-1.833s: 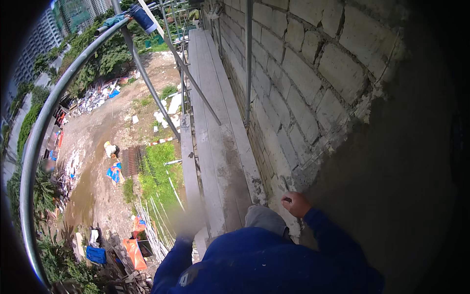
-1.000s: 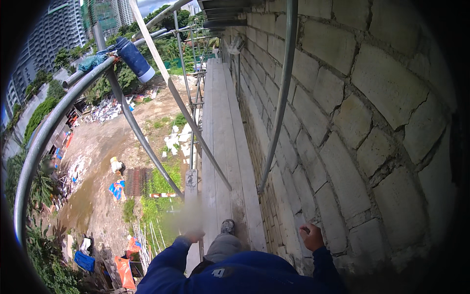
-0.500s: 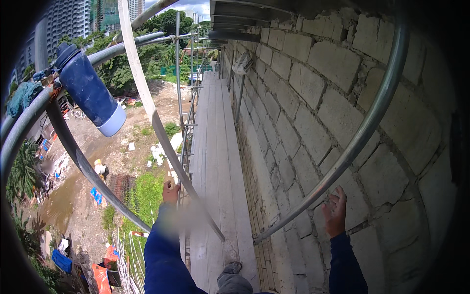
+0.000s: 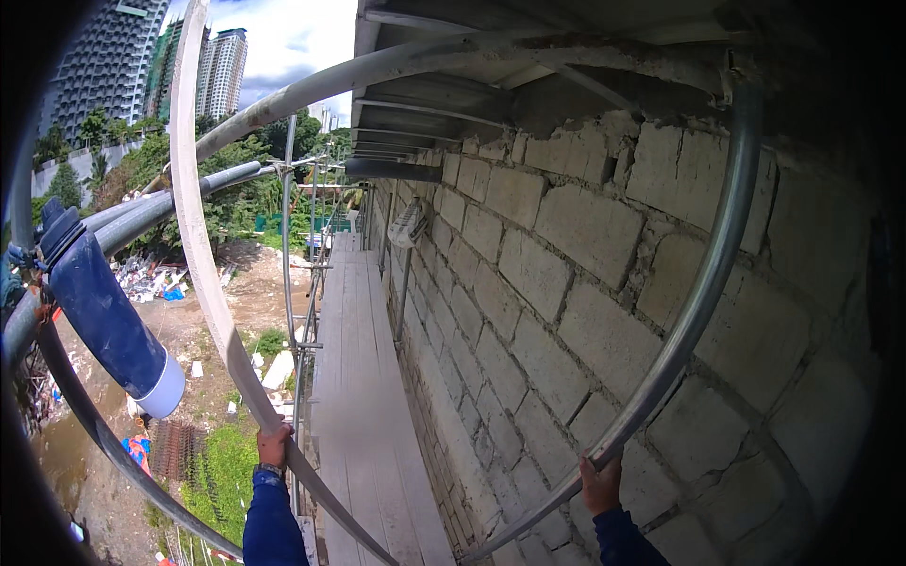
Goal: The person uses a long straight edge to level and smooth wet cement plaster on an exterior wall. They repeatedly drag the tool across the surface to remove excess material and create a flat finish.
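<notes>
Moved inward since the earlier frame, the left hand point(image 4: 274, 446) grips the pale flat wooden bar point(image 4: 210, 283), slanting up-left from its fingers, while I see the right hand point(image 4: 602, 486) curled round the grey tubular metal pole point(image 4: 728, 241), rising up-right.

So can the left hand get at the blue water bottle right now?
Likely yes, if it lets go: the left hand grips the pale diagonal brace; the blue water bottle hangs to its left with nothing visibly between, though depth is hard to judge.
</notes>
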`<state>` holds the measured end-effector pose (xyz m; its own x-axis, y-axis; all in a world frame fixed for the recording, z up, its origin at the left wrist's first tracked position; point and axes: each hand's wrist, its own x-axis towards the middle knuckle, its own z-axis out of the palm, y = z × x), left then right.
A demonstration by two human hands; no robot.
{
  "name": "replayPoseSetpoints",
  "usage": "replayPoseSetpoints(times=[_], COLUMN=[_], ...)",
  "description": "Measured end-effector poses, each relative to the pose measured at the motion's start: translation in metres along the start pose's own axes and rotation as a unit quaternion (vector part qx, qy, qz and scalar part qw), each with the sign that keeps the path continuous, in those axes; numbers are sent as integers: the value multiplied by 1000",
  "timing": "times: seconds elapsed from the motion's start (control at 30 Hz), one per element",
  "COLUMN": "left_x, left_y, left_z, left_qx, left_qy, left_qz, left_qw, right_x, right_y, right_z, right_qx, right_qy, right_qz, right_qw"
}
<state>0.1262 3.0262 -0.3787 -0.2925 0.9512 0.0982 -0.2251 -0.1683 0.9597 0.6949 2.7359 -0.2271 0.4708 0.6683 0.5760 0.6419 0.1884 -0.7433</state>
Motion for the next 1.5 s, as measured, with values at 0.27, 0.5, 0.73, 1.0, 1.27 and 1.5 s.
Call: replayPoseSetpoints(times=[0.27,0.5,0.73,1.0,1.27,1.5], left_x=[-209,-343,-426,-515,-676,-768], left_y=[74,55,65,126,111,95], left_z=[13,11,9,110,258,279], left_qx=[71,6,44,-9,-40,-30], left_qy=[-118,-81,-89,-284,-526,-610], left_qz=[86,141,123,155,84,34], left_qw=[987,987,987,946,846,791], right_x=[1,4,-120,-325,-523,-609], right_y=[-40,-21,30,75,143,96], right_z=[-8,-25,-166,-281,-322,-348], right_qx=[-104,-90,-152,-116,-163,-33], right_qy=[-15,-110,-278,-264,-234,-184], right_qz=[31,83,84,292,287,459], right_qw=[994,986,945,912,914,869])
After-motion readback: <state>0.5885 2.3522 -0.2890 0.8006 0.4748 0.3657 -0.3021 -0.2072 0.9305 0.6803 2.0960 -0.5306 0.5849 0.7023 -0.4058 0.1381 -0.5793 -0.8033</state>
